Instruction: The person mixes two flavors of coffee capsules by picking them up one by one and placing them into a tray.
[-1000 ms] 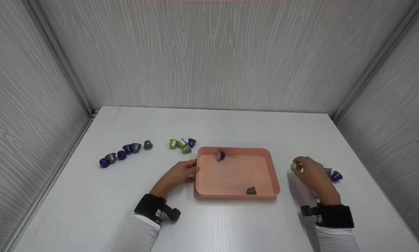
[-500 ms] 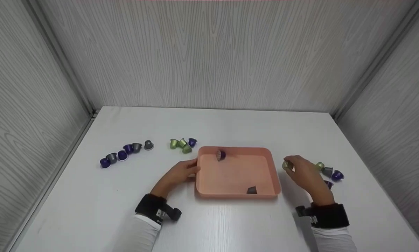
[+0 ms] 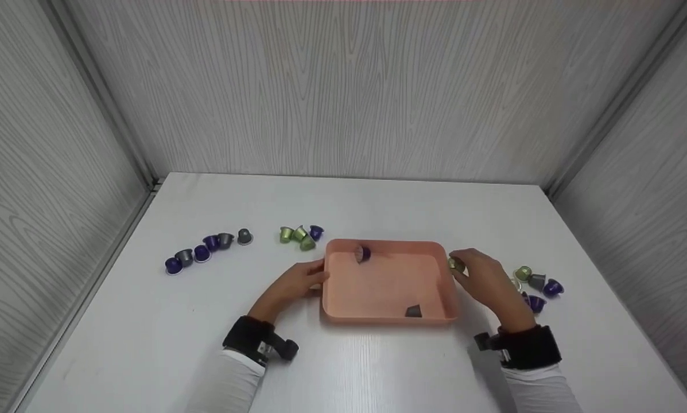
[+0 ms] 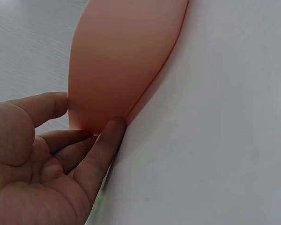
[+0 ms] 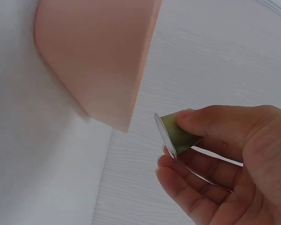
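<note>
Clearly, R hand (image 3: 482,279) has green capsule (image 5: 180,139) btwn thumb (image 5: 215,119) & fingers (image 5: 180,187).

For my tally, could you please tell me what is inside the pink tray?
In the pink tray, a purple capsule lies toward the far side and a gray capsule toward the near side, where the rim hides its lower part and some floor.

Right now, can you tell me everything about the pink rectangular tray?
The pink rectangular tray looks like smooth plastic, with rounded corners and raised walls. It sits open side up on the flat white table. Inside lie one purple cup-shaped capsule and one grey capsule. The left hand holds its left edge.
</note>
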A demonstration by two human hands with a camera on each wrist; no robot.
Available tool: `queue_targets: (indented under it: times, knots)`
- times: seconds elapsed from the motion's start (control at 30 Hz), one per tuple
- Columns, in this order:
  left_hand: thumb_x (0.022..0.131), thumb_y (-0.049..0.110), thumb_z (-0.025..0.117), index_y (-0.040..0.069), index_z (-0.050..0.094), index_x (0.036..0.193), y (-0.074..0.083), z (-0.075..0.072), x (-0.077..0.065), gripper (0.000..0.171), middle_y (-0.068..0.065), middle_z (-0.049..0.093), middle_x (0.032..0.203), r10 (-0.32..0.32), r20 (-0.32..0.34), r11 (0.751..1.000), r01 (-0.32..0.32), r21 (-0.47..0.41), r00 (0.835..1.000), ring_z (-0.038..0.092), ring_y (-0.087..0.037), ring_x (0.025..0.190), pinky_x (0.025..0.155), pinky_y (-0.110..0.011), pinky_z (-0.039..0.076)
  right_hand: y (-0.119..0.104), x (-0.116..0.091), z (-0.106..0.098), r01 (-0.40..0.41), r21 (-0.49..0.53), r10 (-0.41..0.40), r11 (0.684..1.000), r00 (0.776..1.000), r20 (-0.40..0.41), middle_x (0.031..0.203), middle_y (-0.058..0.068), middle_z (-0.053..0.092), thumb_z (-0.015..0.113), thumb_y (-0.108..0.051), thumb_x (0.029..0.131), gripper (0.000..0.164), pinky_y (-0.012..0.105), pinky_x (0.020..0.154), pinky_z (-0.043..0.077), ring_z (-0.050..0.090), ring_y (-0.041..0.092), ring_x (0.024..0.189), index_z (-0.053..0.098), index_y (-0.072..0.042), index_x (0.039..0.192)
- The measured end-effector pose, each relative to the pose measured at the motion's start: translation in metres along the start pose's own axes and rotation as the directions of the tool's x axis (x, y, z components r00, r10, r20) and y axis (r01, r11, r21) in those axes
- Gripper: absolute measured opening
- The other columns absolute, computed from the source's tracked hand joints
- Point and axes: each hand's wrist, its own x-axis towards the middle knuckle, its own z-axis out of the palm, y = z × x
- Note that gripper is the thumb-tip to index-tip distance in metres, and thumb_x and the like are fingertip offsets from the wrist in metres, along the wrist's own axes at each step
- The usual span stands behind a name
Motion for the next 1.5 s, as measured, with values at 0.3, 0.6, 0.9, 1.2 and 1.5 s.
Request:
queue_targets:
  times: [0.3, 0.6, 0.9, 1.2, 1.5]
  knots:
    - [0.103, 0.017, 0.05, 0.002, 0.033, 0.151, 0.0, 0.0, 0.002, 0.053, -0.016, 0.044, 0.148, 0.011, 0.0, 0.999, -0.011, -0.033, 1.0, 0.056, -0.03, 0.121, 0.095, -0.036, 0.051, -0.021, 0.019, 0.007, 0.146, -0.003, -0.146, 0.989, 0.989, 0.005, 0.084, 0.007, 0.063, 0.069, -0.005, 0.089, 0.009, 0.039, 0.066, 0.053, 0.061, 0.023, 0.076, 0.068, -0.001, 0.097]
    - [0.103, 0.02, 0.052, 0.004, 0.034, 0.151, -0.005, -0.001, 0.005, 0.054, -0.015, 0.043, 0.149, -0.02, 0.003, 0.998, 0.02, -0.054, 1.0, 0.056, -0.029, 0.121, 0.096, -0.036, 0.051, -0.04, 0.036, 0.015, 0.175, -0.046, -0.165, 0.984, 0.972, 0.164, 0.092, 0.01, 0.067, 0.066, -0.003, 0.089, 0.008, 0.041, 0.075, 0.056, 0.064, 0.026, 0.081, 0.07, 0.0, 0.095]
    - [0.103, 0.018, 0.051, 0.003, 0.035, 0.15, -0.003, 0.0, 0.002, 0.053, -0.016, 0.044, 0.148, -0.003, -0.001, 0.998, 0.003, -0.055, 1.0, 0.056, -0.029, 0.12, 0.095, -0.036, 0.051, -0.047, 0.054, 0.023, 0.339, -0.051, -0.326, 0.94, 0.93, 0.171, 0.061, -0.003, 0.043, 0.063, 0.003, 0.085, 0.023, 0.033, 0.057, 0.042, 0.039, 0.015, 0.06, 0.055, -0.006, 0.065]
    - [0.103, 0.019, 0.051, 0.003, 0.034, 0.151, -0.003, 0.0, 0.002, 0.053, -0.016, 0.043, 0.149, -0.004, -0.005, 1.0, 0.003, -0.026, 1.0, 0.056, -0.03, 0.121, 0.095, -0.036, 0.051, -0.052, 0.065, 0.03, 0.407, -0.099, -0.378, 0.908, 0.897, 0.228, 0.057, -0.006, 0.033, 0.063, 0.005, 0.082, 0.026, 0.027, 0.052, 0.034, 0.031, 0.011, 0.055, 0.055, -0.008, 0.061]
    - [0.103, 0.017, 0.051, 0.001, 0.031, 0.151, -0.004, -0.002, 0.005, 0.055, -0.017, 0.039, 0.151, -0.009, 0.001, 0.999, 0.009, -0.036, 1.0, 0.054, -0.031, 0.123, 0.095, -0.035, 0.052, -0.054, 0.074, 0.029, 0.349, -0.109, -0.286, 0.931, 0.88, 0.379, 0.056, -0.006, 0.034, 0.063, 0.002, 0.085, 0.021, 0.028, 0.053, 0.034, 0.035, 0.012, 0.055, 0.06, -0.008, 0.066]
